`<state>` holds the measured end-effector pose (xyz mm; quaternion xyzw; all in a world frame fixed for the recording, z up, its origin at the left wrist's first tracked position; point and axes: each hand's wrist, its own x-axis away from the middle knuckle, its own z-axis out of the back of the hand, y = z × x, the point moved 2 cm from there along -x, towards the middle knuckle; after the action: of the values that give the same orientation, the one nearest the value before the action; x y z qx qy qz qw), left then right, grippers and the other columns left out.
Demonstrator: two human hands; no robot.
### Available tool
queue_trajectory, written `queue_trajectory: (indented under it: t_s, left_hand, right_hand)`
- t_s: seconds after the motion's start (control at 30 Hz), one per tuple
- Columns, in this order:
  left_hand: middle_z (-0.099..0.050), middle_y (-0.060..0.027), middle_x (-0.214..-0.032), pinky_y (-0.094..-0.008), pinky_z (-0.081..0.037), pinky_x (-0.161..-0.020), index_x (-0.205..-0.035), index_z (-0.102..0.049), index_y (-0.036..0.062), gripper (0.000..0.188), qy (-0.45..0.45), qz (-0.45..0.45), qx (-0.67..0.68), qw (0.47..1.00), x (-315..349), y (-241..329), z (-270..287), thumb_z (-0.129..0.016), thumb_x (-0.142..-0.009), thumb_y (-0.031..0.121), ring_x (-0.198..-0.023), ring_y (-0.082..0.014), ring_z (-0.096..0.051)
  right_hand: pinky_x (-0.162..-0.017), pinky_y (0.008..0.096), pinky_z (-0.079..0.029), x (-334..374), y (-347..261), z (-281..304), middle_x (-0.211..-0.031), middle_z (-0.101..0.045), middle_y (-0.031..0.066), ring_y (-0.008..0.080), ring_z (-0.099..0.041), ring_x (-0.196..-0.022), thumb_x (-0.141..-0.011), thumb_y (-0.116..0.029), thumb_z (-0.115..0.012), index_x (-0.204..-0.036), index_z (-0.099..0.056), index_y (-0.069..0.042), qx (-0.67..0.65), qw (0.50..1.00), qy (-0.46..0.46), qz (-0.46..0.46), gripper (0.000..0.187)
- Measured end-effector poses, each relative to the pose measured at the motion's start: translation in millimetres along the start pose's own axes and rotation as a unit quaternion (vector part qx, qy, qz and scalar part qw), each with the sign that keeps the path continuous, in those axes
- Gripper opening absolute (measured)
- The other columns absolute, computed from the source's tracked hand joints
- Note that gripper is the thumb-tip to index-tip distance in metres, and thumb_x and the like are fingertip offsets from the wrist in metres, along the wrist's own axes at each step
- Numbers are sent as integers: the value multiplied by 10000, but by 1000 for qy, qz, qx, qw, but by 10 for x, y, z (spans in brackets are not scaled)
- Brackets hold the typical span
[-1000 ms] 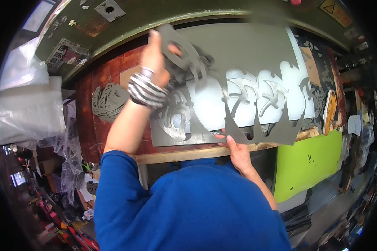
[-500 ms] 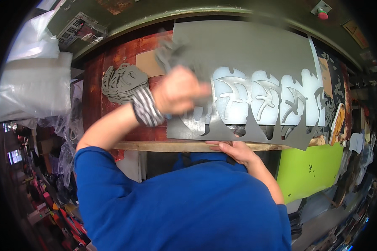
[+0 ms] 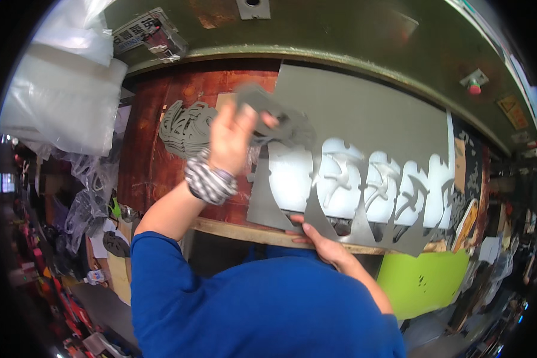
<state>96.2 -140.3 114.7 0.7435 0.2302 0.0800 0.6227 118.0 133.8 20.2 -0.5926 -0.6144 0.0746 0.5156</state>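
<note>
My left hand [image 3: 232, 137] is closed round flat dark grey cut-out pieces [image 3: 283, 122], smeared by motion, which it holds above the left side of a grey sheet [image 3: 352, 95]. Rounded openings along the sheet's front show a white surface [image 3: 290, 179]; thin curved grey strips [image 3: 340, 173] cross several of them, while the leftmost opening has none. At the sheet's front edge, my right hand [image 3: 325, 238] has its thumb and fingers closed on the grey margin. Left of my left hand, a stack of similar grey cut-outs [image 3: 188, 128] lies on the reddish-brown table [image 3: 155, 173].
A green machine beam [image 3: 352, 36] with a red button [image 3: 473, 89] spans the far side. Clear plastic sheeting [image 3: 65, 95] hangs at the left. An orange-edged tool [image 3: 466, 224] lies at the right, near a lime-green panel [image 3: 423, 283]. A wooden strip [image 3: 232, 231] edges the table.
My left hand has turned and now shows grey pieces in its grip. The leftmost opening has lost its grey strips. My right hand has moved left along the sheet's edge. The whole view has shifted.
</note>
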Motion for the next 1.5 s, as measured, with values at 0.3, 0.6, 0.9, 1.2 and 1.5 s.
queue_trajectory:
  t_s: [0.3, 0.6, 0.9, 1.2, 1.5]
  left_hand:
    - [-641, -86, -900, -364, -550, -813, -1087, -546, 5, 304, 161, -73, 88, 980, -604, 934, 767, -504, -995, 291, -854, -190, -636]
    - [-644, -101, -1019, -366, -532, -906, -1217, -505, -12, 350, 88, -99, 39, 990, -557, 1225, 1437, -511, -991, 255, -993, -212, -626]
    - [-632, -86, -929, -323, -546, -784, -1150, -502, 11, 259, 265, -186, -61, 944, -541, 1045, 1944, -470, -1010, 228, -870, -179, -633]
    - [-656, -177, -1065, -336, -526, -804, -1159, -566, 2, 293, 204, -292, -552, 754, -328, 247, 1784, -588, -937, 191, -847, -239, -654]
    - [-534, -112, -908, -414, -474, -890, -1109, -628, 74, 399, 37, -152, -654, 741, 127, -766, 1221, -740, -739, 172, -895, -286, -558]
  right_hand:
    - [-887, 289, -496, 210, -80, 15, -1170, -621, 133, 178, -594, -1050, -1009, -199, -468, -1250, -531, -42, -31, 984, 90, -150, 294]
    - [-1069, 311, -326, 544, -188, 164, -1395, -460, 158, 216, -413, -1314, -916, -110, -613, -1402, -385, 12, -41, 991, -59, -117, 550]
    - [-1117, 362, -279, 912, -350, 283, -1447, -394, 210, 263, -376, -1350, -848, -125, -698, -1441, -337, 9, -74, 984, -13, -162, 707]
    - [-1109, 420, -309, 989, -372, 541, -1349, -473, 277, 329, -449, -1297, -864, -97, -664, -1440, -315, 21, -75, 994, -37, -66, 684]
    - [-971, 468, -468, 1132, -528, 717, -1305, -487, 309, 400, -531, -1190, -866, -86, -651, -1449, -299, -6, -65, 996, -64, 5, 686]
